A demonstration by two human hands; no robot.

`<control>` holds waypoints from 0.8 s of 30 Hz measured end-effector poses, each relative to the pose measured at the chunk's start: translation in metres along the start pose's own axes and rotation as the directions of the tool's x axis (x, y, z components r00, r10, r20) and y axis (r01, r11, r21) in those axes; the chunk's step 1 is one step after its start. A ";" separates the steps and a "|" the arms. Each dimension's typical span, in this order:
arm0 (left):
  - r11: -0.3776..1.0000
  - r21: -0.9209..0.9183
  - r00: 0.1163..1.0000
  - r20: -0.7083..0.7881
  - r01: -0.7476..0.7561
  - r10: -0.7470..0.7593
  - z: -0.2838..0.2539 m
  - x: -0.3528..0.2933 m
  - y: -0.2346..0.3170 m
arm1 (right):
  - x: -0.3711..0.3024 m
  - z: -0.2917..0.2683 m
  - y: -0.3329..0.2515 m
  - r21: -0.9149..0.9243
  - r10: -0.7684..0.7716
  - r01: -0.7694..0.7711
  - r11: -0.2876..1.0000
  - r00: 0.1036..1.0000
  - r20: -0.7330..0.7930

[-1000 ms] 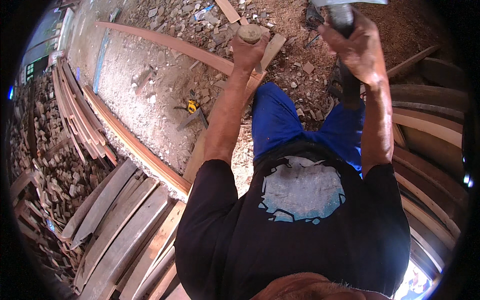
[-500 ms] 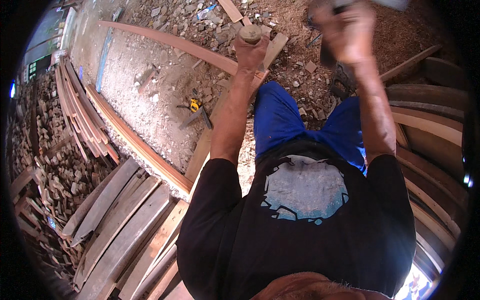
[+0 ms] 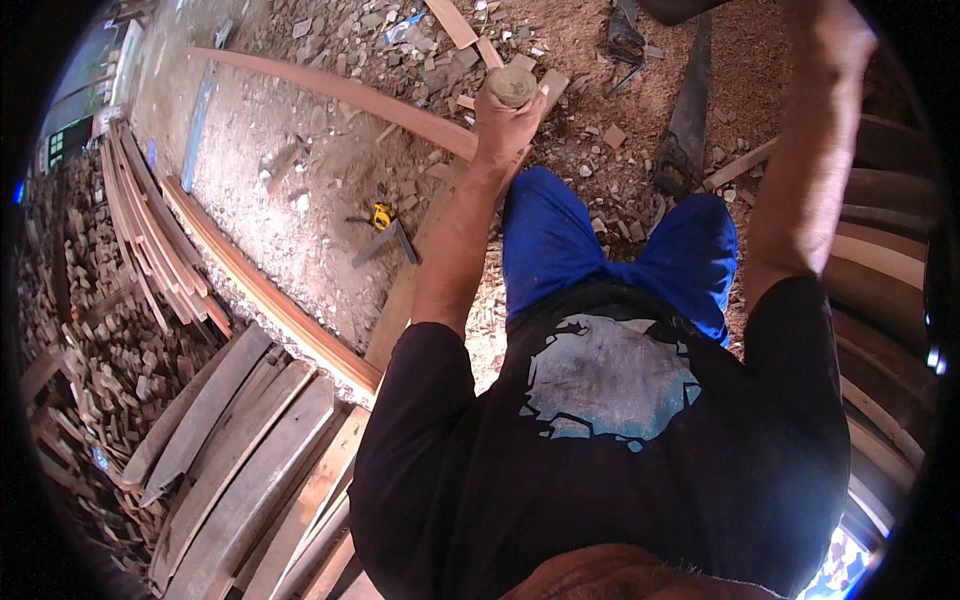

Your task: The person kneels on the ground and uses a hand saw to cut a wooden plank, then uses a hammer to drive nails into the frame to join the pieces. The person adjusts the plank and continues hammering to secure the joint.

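My left hand (image 3: 503, 128) is closed around a round wooden tool handle (image 3: 512, 86), held upright on a long plank (image 3: 412, 282) that runs under me. My right hand (image 3: 832, 40) is raised high at the upper edge of the view, its fingers partly cut off. It grips a hammer-like tool, of which only a dark end (image 3: 680, 8) shows at the top rim. My blue shorts and black shirt fill the lower middle and hide the near part of the plank.
A dark handsaw (image 3: 688, 115) lies on sawdust ahead. A yellow tape measure (image 3: 382, 215) sits on the gritty ground. Curved planks (image 3: 255, 290) lie at left, stacked boards (image 3: 235, 450) at lower left, wood offcuts (image 3: 90, 340) far left, more curved boards (image 3: 885, 260) right.
My right arm has swung upward, carrying the hammer-like tool almost out of view at the top. My left hand has stayed on the wooden handle.
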State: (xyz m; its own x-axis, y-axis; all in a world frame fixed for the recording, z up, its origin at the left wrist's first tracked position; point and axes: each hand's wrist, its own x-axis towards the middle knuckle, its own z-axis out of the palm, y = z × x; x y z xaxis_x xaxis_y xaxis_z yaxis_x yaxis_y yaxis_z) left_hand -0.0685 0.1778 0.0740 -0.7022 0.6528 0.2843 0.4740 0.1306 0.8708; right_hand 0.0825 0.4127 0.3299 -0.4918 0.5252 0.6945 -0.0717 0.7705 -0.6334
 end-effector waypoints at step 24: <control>0.999 0.022 0.993 0.110 0.038 -0.041 0.011 0.005 -0.005 | -0.130 0.068 0.040 -0.484 0.524 -0.220 0.847 0.499 0.690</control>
State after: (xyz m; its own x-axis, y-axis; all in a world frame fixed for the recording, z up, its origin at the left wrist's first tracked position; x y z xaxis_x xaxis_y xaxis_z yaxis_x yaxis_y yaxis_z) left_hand -0.0683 0.1885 0.0669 -0.6582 0.7250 0.2029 0.4581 0.1718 0.8721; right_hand 0.0849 0.3507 0.1915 -0.8820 0.4165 -0.2206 0.4673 0.7122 -0.5239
